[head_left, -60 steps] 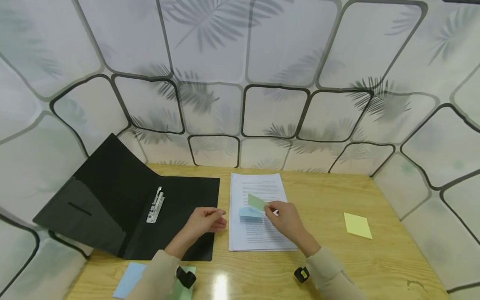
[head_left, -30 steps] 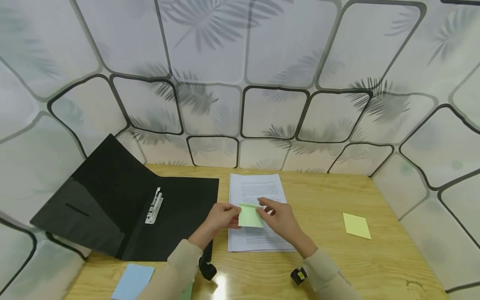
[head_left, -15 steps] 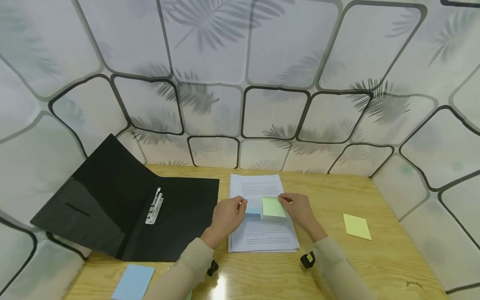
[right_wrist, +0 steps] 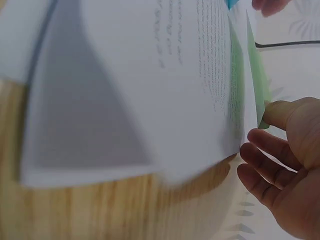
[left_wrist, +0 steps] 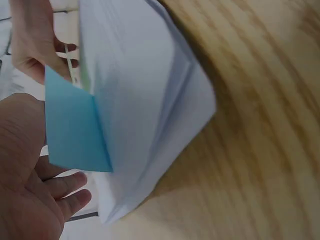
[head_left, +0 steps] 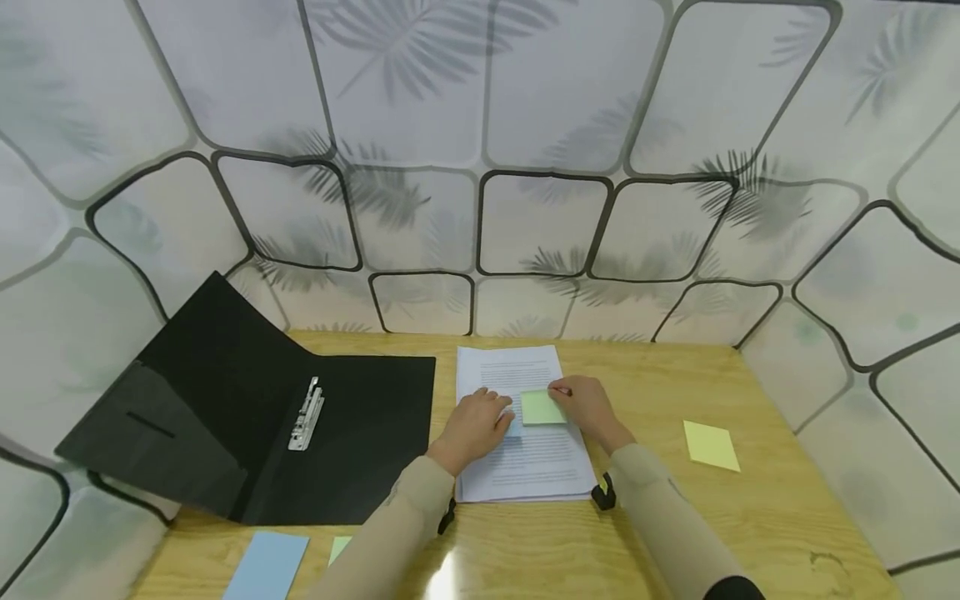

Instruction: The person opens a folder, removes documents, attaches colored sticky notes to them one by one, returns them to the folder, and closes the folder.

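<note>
A stack of printed sheets (head_left: 525, 471) lies in the middle of the wooden table. My right hand (head_left: 592, 407) pinches the right edge of a green sticky note (head_left: 543, 408), close over the top sheet's text. In the right wrist view, the thumb presses that green note, with the other fingers spread below. Just left of it, a blue sticky note (left_wrist: 75, 125) sticks up from the page, its near edge along the paper in the left wrist view. Over the blue note is my left hand (head_left: 472, 425), fingers loosely extended, partly covering it in the head view.
To the left lies an opened black folder (head_left: 367, 433) with a metal clip (head_left: 307, 417), its cover tilted up. Yellow sticky notes (head_left: 711, 446) are at the right. Near the front edge are a blue pad (head_left: 267, 567) and a green pad (head_left: 339, 547), partly behind my left sleeve.
The green note went from right hand to both hands, then right of the blue note, and is now lower over the page. My left hand moved right and its fingers loosened.
</note>
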`<state>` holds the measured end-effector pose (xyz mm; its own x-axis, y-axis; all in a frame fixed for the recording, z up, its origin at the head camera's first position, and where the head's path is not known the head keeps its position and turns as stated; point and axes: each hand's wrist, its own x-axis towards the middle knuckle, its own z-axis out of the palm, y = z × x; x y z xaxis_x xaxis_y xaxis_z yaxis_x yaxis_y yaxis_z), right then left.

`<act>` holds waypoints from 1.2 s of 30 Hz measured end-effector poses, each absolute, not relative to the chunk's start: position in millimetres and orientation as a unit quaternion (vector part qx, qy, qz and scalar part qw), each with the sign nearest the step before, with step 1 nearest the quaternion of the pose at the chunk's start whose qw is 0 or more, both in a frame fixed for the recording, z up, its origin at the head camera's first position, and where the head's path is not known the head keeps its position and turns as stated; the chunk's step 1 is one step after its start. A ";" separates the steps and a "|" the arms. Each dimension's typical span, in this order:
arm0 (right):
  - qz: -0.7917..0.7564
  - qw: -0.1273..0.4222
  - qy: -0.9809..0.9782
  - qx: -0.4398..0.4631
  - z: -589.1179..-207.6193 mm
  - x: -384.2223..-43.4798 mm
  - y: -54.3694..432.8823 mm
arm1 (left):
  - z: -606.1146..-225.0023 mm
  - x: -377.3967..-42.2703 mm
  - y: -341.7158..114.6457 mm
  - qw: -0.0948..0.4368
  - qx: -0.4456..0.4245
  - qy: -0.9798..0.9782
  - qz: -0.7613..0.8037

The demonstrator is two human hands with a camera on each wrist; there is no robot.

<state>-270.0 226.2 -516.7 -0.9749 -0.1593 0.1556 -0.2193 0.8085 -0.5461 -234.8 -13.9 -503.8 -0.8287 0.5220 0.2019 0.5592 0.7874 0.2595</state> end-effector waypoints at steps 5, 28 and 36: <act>0.277 0.056 -0.952 0.121 -520.3 -276.8 224.8 | -513.6 -237.7 -8.4 0.005 -0.267 -0.958 -0.100; 0.104 0.111 -0.975 0.163 -524.2 -263.3 209.1 | -516.0 -231.5 4.1 -0.073 -0.250 -0.964 -0.059; 0.091 0.113 -0.952 0.269 -520.6 -246.1 201.3 | -516.9 -232.6 2.5 -0.076 -0.243 -0.965 -0.069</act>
